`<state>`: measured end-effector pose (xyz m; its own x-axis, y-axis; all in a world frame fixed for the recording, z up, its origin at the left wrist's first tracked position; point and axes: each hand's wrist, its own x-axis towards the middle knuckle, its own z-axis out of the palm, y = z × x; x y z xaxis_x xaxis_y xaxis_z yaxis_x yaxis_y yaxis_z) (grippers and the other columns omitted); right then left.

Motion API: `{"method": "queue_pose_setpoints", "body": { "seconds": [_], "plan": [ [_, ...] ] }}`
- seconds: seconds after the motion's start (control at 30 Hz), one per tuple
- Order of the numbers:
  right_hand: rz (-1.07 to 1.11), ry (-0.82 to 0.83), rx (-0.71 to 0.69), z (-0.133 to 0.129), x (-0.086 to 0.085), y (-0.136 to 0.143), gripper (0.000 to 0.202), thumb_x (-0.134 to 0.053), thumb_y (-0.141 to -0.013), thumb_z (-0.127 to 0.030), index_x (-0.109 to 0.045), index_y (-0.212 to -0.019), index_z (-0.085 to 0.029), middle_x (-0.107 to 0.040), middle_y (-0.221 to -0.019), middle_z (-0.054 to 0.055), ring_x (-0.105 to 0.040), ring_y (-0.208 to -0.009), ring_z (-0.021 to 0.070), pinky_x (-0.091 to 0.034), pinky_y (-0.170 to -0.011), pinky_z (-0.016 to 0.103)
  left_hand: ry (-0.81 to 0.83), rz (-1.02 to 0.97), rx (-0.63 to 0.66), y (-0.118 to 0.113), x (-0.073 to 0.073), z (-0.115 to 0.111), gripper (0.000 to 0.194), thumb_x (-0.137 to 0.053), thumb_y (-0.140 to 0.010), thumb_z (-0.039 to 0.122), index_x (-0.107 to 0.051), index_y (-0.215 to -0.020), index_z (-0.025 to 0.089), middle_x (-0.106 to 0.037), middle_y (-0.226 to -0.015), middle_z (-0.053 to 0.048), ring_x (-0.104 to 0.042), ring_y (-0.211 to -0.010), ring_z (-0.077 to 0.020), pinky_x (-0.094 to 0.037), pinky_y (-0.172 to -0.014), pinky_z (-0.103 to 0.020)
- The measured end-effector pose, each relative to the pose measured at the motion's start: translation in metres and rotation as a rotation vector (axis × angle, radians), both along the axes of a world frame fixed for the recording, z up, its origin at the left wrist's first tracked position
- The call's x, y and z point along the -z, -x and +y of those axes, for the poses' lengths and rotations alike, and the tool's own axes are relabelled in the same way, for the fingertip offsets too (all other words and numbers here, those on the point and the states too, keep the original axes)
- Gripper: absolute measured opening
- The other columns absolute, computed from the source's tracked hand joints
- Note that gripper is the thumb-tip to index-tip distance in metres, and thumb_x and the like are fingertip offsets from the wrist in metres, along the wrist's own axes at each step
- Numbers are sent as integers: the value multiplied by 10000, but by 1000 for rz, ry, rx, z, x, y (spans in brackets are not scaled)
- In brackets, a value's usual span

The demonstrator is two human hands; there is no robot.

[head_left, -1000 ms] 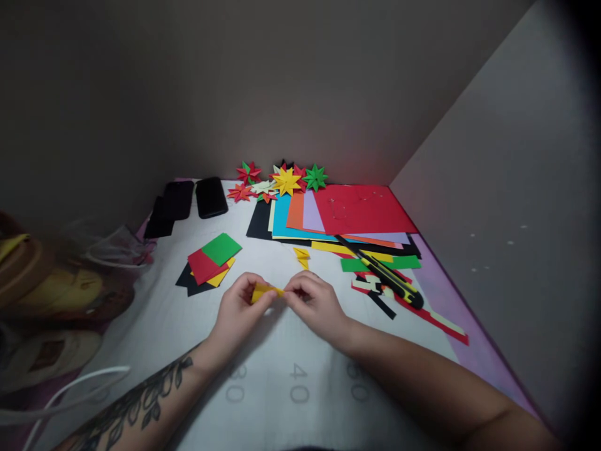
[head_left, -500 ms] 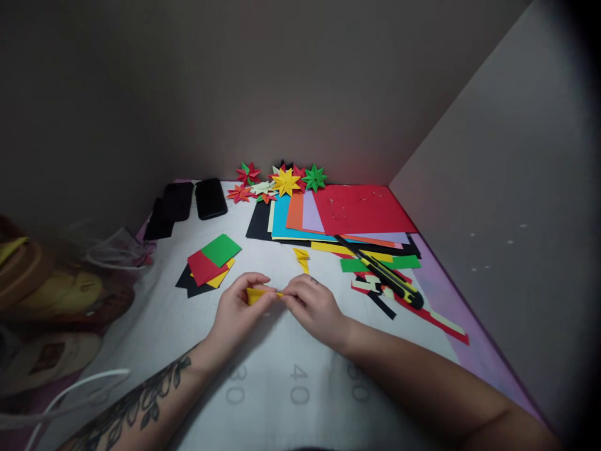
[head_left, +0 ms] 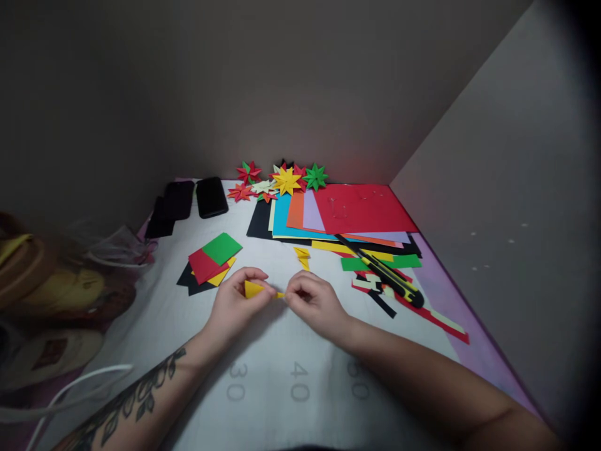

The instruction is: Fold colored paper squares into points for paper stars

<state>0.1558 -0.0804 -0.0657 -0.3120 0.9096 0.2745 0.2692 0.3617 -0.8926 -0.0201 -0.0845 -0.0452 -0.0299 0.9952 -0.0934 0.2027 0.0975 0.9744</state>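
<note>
Landmark: stack of coloured sheets (head_left: 366,213), red sheet uppermost.

Item: yellow folded paper (head_left: 253,290), one piece, tapering to a thin point. Location: in front of the stack, off its left end, held over the table (head_left: 263,369); whether it rests on the surface cannot be told.

Risks, as judged: a crease set askew, should the thumb slide while pressing on so small a piece; a bent or torn point, should the pinch pull or twist on the narrow end; layers springing open, should the grip slacken. Secondary: yellow folded units (head_left: 303,258), loose and directly in front of the stack, could be knocked by a forward push of the knuckles. Utility knife (head_left: 389,279), lying slantwise at the stack's front right with its narrow end at the front edge, could be caught by an outward sweep; blade exposure cannot be made out.

Left hand (head_left: 240,299): front left of the stack; fingers curled, thumb closed down on the broad body of the yellow folded paper; gap narrow, filled by the paper.

Right hand (head_left: 315,304): in front of the stack; thumb and forefinger drawn together at the thin point; opening very narrow. Contact appears likely; how firmly the tip is gripped cannot be told.
</note>
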Motion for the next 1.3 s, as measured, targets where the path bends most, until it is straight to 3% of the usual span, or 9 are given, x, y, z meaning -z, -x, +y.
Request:
{"method": "queue_pose_setpoints", "body": {
  "seconds": [0.17,0.33,0.57,0.7,0.8,0.9,1.17,1.3],
  "plan": [
    [23,38,13,-1,0,4,51,-564,-785,-161,-592,-773,-201,-571,-800,24,-548,-699,135,-421,-569,236,58,-66,29,-1,2,-2,257,-710,-661,227,-564,-868,185,-687,-661,22,-640,-644,-142,-479,-628,-237],
    [-17,31,-37,0,-3,6,136,-526,-771,-106,-556,-673,-196,-543,-704,-6,-519,-656,121,-403,-596,239,133,-174,89,0,2,-3,310,-729,-657,230,-524,-884,187,-675,-615,34,-613,-560,-120,-439,-547,-205],
    [29,100,65,5,-1,1,135,-532,-792,-130,-535,-671,-190,-547,-723,-2,-527,-677,122,-405,-593,227,97,-290,-50,7,3,6,398,-754,-656,260,-499,-954,191,-675,-665,35,-618,-586,-112,-442,-588,-201],
    [42,81,81,2,0,5,27,-588,-778,-172,-576,-788,-193,-556,-795,5,-521,-668,115,-407,-572,220,97,-255,-3,2,4,3,373,-743,-670,245,-496,-942,185,-678,-653,31,-621,-607,-113,-446,-607,-199],
    [-5,49,40,1,-2,7,101,-564,-780,-130,-549,-701,-191,-545,-720,-11,-512,-652,114,-396,-582,225,114,-297,37,0,5,0,372,-745,-670,235,-499,-945,181,-680,-640,32,-623,-615,-108,-455,-627,-199],
    [-10,33,80,3,-3,4,144,-546,-785,-107,-528,-671,-192,-539,-701,-15,-520,-667,118,-399,-588,227,89,-368,-44,4,6,3,388,-764,-650,235,-504,-933,179,-678,-624,37,-618,-581,-103,-456,-607,-199],
    [-56,-222,152,11,-5,-8,135,-539,-814,-115,-549,-710,-200,-566,-695,5,-540,-672,140,-451,-600,261,-44,-495,-329,16,9,18,383,-791,-624,230,-532,-901,174,-668,-631,39,-654,-703,-107,-465,-717,-201],
    [-114,-486,126,11,-2,-13,130,-517,-845,-95,-598,-854,-195,-647,-851,62,-617,-844,170,-526,-759,304,127,-567,-200,10,8,11,364,-715,-729,356,-537,-996,184,-689,-882,-27,-659,-817,-137,-496,-688,-220]
  ]
}}
